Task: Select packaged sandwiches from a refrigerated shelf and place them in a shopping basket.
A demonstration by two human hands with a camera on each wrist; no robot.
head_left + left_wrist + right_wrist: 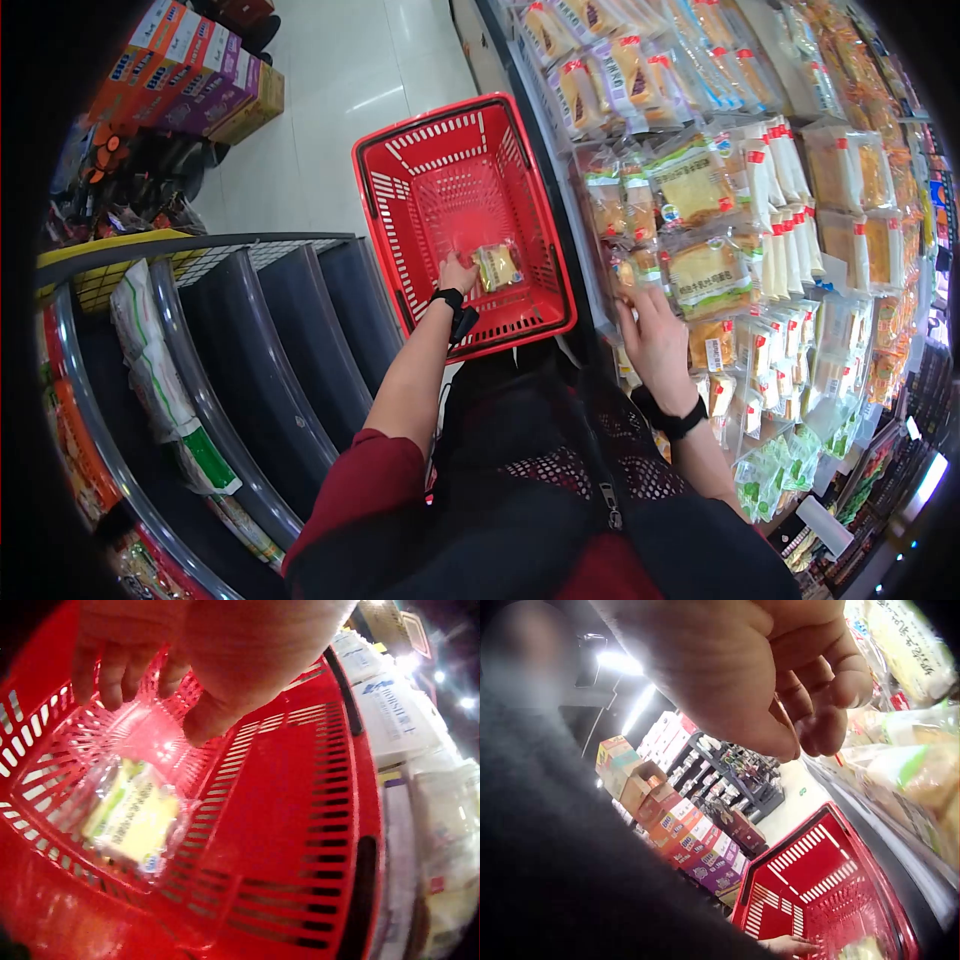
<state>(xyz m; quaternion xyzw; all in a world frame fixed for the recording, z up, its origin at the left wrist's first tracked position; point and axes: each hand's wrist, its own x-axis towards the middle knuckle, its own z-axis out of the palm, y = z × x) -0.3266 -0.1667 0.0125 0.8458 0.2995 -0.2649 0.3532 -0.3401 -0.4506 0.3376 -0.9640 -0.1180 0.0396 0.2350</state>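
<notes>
My left hand (457, 278) is inside a red shopping basket (400, 150), beside a clear-wrapped packet of bread (498, 267) on the basket floor. In the left wrist view, the loosely bent fingers hang above the same bread packet (135, 814), apart from it, and hold nothing. To the right, my right hand (655, 335) is at the bread shelf, its fingertips right at a small wrapped bread packet (630, 270). Loosely curled fingers and thumb show in the right wrist view, with no packet between them. A larger bread bag (708, 275) with a green-edged label lies just beyond.
Rows of packaged bread (790, 170) fill the shelf on the right, behind a dark shelf edge (530, 90). Left of the basket stands a rack with dark dividers (270, 340). Stacked cartons (190, 75) stand on the pale tiled floor (320, 100) at upper left.
</notes>
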